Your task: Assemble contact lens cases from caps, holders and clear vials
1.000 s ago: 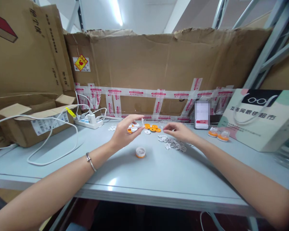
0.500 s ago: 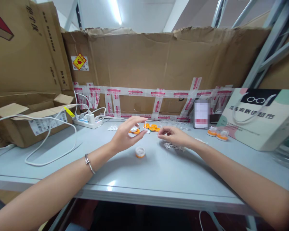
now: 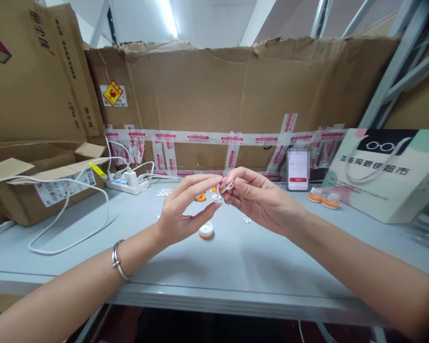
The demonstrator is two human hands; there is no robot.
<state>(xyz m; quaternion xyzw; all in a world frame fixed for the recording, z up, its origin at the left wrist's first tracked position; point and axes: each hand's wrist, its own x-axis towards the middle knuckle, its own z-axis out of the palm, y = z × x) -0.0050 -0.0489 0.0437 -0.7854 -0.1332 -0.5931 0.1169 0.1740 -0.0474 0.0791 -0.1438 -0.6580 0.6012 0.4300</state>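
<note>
My left hand (image 3: pixel 189 205) pinches a thin white disc-like part (image 3: pixel 218 193) by its edges, thumb below and fingers above. Close against it, my right hand (image 3: pixel 259 197) is closed on a small white plastic piece (image 3: pixel 229 186); the fingers hide much of its shape. Both hands are raised over the table. Below them stands a small round orange-and-white container (image 3: pixel 206 230). Behind the hands lie orange ring-shaped parts (image 3: pixel 200 197), partly covered by the fingers. Small white pieces (image 3: pixel 247 219) rest under my right hand.
Small white parts (image 3: pixel 164 192) lie at the back left, near a power strip (image 3: pixel 128 185) with looping white cables. A phone (image 3: pixel 298 170) leans upright at the back. Two orange-based clear-topped pieces (image 3: pixel 330 201) stand by a paper bag (image 3: pixel 382 176). An open carton (image 3: pixel 57 183) sits left.
My right hand has risen from the white pieces and come left to meet the left hand, bringing a small white piece. The left hand still holds its white part.
</note>
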